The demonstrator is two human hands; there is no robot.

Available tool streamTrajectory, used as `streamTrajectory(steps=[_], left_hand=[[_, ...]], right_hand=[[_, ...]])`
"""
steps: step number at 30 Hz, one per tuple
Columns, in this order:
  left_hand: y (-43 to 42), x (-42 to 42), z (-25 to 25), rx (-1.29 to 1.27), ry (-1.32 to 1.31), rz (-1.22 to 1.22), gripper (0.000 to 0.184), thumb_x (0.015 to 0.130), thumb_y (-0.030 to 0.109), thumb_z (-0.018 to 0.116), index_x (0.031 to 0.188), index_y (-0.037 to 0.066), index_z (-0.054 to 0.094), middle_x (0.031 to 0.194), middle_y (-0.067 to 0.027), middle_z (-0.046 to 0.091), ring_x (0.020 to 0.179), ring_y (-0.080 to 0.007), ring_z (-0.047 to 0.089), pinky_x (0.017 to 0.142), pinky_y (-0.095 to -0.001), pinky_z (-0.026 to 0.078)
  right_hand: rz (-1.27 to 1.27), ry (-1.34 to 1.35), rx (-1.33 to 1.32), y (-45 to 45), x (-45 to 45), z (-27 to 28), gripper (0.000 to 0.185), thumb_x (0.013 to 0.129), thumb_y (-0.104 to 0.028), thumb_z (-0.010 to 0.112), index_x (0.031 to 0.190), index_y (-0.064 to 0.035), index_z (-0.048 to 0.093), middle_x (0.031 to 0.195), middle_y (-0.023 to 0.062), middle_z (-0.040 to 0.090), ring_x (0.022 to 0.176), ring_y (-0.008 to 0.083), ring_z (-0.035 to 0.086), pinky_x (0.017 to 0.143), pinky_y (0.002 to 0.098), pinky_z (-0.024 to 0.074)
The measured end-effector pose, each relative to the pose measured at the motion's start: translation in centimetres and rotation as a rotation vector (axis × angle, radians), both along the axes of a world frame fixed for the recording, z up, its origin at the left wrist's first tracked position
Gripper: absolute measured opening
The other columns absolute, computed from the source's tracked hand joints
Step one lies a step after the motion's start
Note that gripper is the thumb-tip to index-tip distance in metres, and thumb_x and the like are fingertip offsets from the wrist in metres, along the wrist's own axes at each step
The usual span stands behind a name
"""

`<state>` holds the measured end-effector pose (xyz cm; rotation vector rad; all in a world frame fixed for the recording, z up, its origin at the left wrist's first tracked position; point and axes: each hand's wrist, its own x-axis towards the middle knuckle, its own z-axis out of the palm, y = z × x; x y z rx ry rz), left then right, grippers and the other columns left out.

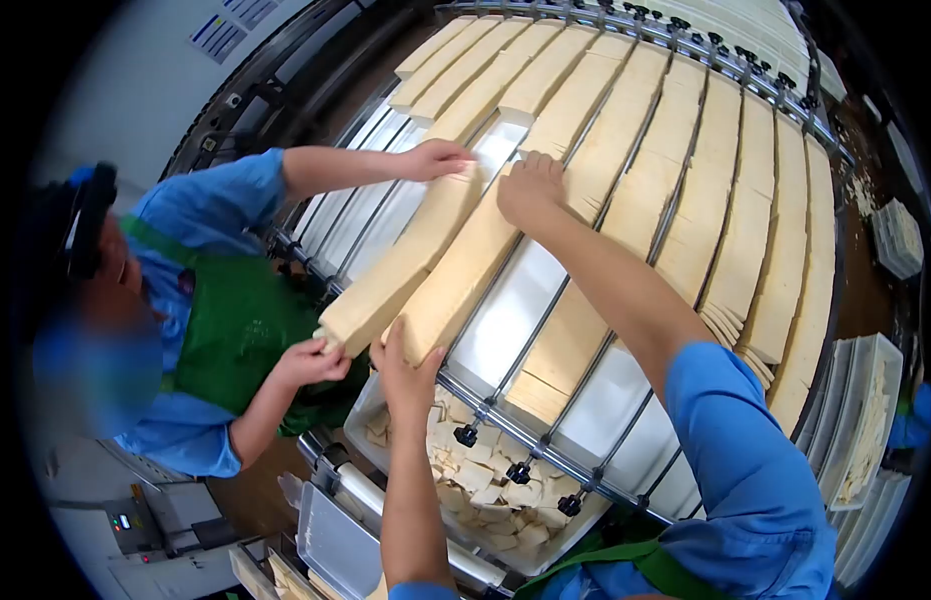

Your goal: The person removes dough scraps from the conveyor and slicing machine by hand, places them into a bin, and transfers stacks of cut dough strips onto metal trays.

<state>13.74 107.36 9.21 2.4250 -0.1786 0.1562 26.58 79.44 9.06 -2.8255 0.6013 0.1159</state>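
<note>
My left hand [409, 372] grips the near end of a long, thick, pale-yellow strip [458, 280], thumb and fingers on either side of it. At the strip's far end my right hand [533, 190] is closed over it, fingers curled down. What the strip is made of I cannot tell. Right beside it on the left lies a similar strip [390, 285], held at both ends by a co-worker's hands. Both strips rest over a white surface divided by thin metal rods [520, 345]. A shorter cut piece [557, 365] lies to the right of my strip.
Long pale strips [675, 190] lie in rows between the rods. A metal rail with black knobs [520, 471] runs along the near edge. Under it stands a white bin [575, 535] of pale scraps. The co-worker in a green apron [230, 320] stands at left. More trays [870, 420] are at right.
</note>
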Motion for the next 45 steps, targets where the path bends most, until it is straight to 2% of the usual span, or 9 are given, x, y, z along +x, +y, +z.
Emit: streamTrajectory(steps=[5,10,16,19,27,35,38,42,45], left_hand=[[-0.3,2.3,-2.9,-0.033,0.131,-0.208,0.062,0.073,-0.003,0.070,0.131,0.001,0.047,0.136,-0.0240,0.039,0.113,-0.0250,0.051,0.092,-0.0265,0.042],[0.6,0.9,-1.2,-0.049,0.193,-0.267,0.067,0.076,0.001,0.065,0.138,0.013,0.042,0.141,-0.0276,0.034,0.134,-0.0368,0.030,0.107,-0.0374,0.030],[-0.2,-7.2,-0.7,-0.422,-0.223,0.281,0.049,0.072,-0.008,0.048,0.120,0.001,0.055,0.126,-0.0274,0.050,0.113,-0.0411,0.050,0.098,-0.0409,0.040],[2.0,-15.5,0.2,-0.596,-0.114,0.372,0.046,0.079,-0.003,0.050,0.125,0.002,0.049,0.136,-0.0329,0.035,0.118,-0.0461,0.044,0.102,-0.0398,0.036],[16.0,-38.5,-2.0,-0.299,-0.214,0.844,0.043,0.081,-0.001,0.054,0.123,0.004,0.047,0.125,-0.0148,0.045,0.116,-0.0260,0.045,0.098,-0.0384,0.036],[26.8,-53.5,-2.4,-0.452,-0.205,1.281,0.041,0.083,-0.003,0.051,0.123,0.002,0.047,0.120,-0.0116,0.047,0.109,-0.0197,0.050,0.088,-0.0298,0.042],[29.7,-58.3,-4.0,-0.209,-0.151,1.414,0.044,0.082,0.003,0.054,0.124,0.001,0.044,0.120,-0.0173,0.044,0.109,-0.0301,0.047,0.094,-0.0388,0.037],[31.8,-64.1,-8.2,0.133,-0.040,1.888,0.051,0.080,0.008,0.060,0.127,-0.001,0.040,0.120,-0.0215,0.044,0.111,-0.0343,0.044,0.096,-0.0404,0.035],[31.4,-65.8,-8.9,-1.420,-0.076,2.208,0.058,0.086,0.024,0.061,0.132,-0.002,0.036,0.113,-0.0197,0.055,0.105,-0.0371,0.051,0.098,-0.0454,0.039]], right_hand=[[0.006,-0.304,-0.063,3.0,-0.9,-3.0,0.074,0.092,-0.051,0.039,0.142,0.0022,0.025,0.148,0.0201,0.024,0.139,0.0347,0.015,0.113,0.0440,0.0085],[0.031,-0.079,-0.038,2.1,-0.6,-1.6,0.103,0.081,-0.070,0.042,0.141,0.0097,0.019,0.148,0.0263,0.021,0.138,0.0390,0.018,0.112,0.0482,0.0143],[0.286,-0.321,-0.410,-2.1,0.9,-7.0,0.073,0.088,-0.060,0.042,0.124,0.0029,0.052,0.119,0.0229,0.057,0.112,0.0397,0.051,0.096,0.0488,0.0384],[0.577,-0.666,0.159,5.3,-9.0,-5.4,0.051,0.089,-0.037,0.056,0.122,0.0016,0.053,0.115,0.0215,0.059,0.108,0.0347,0.054,0.095,0.0419,0.0394],[0.978,0.420,0.975,34.5,-36.1,-0.6,0.053,0.084,-0.028,0.068,0.124,0.0009,0.047,0.090,0.0176,0.066,0.083,0.0252,0.064,0.073,0.0326,0.0503],[0.855,0.414,0.939,42.0,-37.1,-4.1,0.045,0.090,-0.019,0.057,0.128,-0.0008,0.044,0.099,0.0146,0.064,0.080,0.0193,0.061,0.069,0.0310,0.0506],[0.751,0.099,1.075,39.4,-37.0,-9.2,0.036,0.092,-0.020,0.053,0.121,0.0014,0.048,0.089,0.0087,0.062,0.073,0.0127,0.058,0.064,0.0262,0.0480],[0.610,0.489,0.898,37.5,-41.5,-8.3,0.032,0.096,-0.026,0.047,0.112,0.0015,0.055,0.086,0.0049,0.058,0.074,0.0110,0.051,0.065,0.0248,0.0428],[0.443,0.358,1.110,38.0,-43.7,-10.1,0.033,0.097,-0.028,0.046,0.107,0.0022,0.057,0.085,0.0032,0.057,0.073,0.0108,0.049,0.068,0.0250,0.0416]])
